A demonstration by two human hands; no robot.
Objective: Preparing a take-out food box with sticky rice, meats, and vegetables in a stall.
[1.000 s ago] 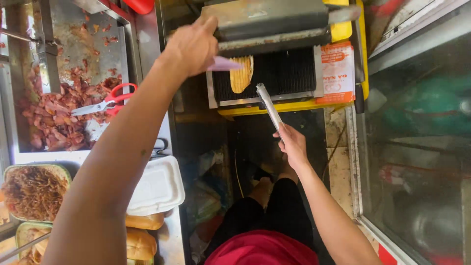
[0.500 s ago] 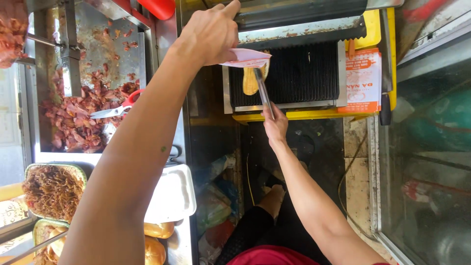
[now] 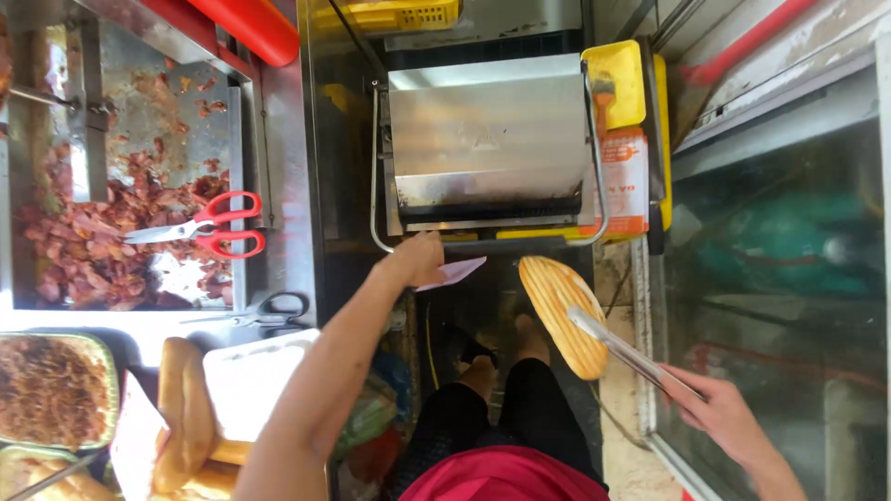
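The right hand [image 3: 719, 413] grips metal tongs [image 3: 620, 351] clamping the grilled oval flatbread [image 3: 560, 314], already out of the closed steel press [image 3: 490, 139], while left-hand fingers [image 3: 419, 264] pinch a pale paper sheet [image 3: 452, 272].

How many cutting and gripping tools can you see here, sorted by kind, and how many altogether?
Red-handled scissors: 1
Black-handled scissors: 1
Metal tongs, in the right hand, gripping a toasted flatbread: 1
Total: 3
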